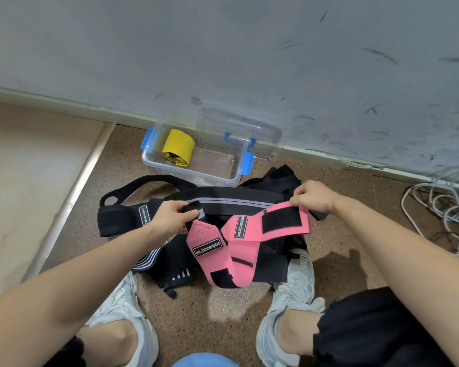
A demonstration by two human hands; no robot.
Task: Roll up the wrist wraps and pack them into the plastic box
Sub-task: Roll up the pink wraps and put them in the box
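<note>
**A:** Head view. Where are the hands?

**B:** Both are out in front, above a heap of straps. The left hand (170,218) pinches a small black loop (192,207) between its thumb and curled fingers. That loop sits at one end of the pink fabric wrist wrap (245,229). The right hand (316,197) has its fingers curled tight on the other end, beside a black fastening patch (281,221).

**A:** Is the pink one rolled?

**B:** No. It hangs slack between the hands and sags in a fold toward the feet. Two black "BLIZZSTAR" labels show, and I cannot tell whether that is one wrap or a pair.

**A:** And the box?

**B:** The clear plastic box with blue latches (191,177) stands open on the brown speckled floor (355,247). It is beyond the hands, close to the scuffed grey wall (223,49). Its clear lid (239,125) leans against the wall just behind it. One yellow rolled wrap (178,147) lies inside, at the left end.

**A:** What else is down there?

**B:** Loose black wrist wraps (117,218) lie heaped on the floor under the hands. One black strap with grey stripes (236,201) stretches across the heap. Pale grey sneakers (300,274) stand either side of it. White cables (448,207) coil at the right edge, near the wall.
</note>
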